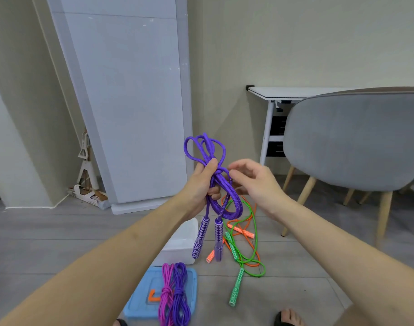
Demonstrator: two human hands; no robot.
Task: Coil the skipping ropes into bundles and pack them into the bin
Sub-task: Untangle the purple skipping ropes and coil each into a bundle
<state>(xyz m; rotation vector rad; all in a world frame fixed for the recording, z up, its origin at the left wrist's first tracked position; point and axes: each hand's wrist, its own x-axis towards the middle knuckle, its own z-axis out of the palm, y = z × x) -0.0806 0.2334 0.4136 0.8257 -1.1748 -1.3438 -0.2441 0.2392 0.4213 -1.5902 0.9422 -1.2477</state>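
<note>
My left hand (pixel 202 184) grips a folded purple skipping rope (pixel 208 149) around its middle, where a wrap or knot sits. Loops stick up above the fist, and more loops and two patterned purple handles (pixel 201 238) hang below. My right hand (pixel 250 182) is just right of the knot, its fingertips pinching a strand there. On the floor lie a loose green rope (pixel 253 255) and a loose orange rope (pixel 240 230), tangled together. A pink bundle (pixel 166 295) and a purple bundle (pixel 180 295) lie on a blue lid (pixel 140 304). A clear plastic bin (pixel 181 243) stands behind the lid, partly hidden by my forearm.
A grey chair (pixel 356 142) with wooden legs stands close on the right, a white desk (pixel 283 92) behind it. A tall white panel (pixel 130 102) leans on the wall at the back left, with clutter beside its base. My sandalled foot (pixel 288 317) shows at the bottom edge.
</note>
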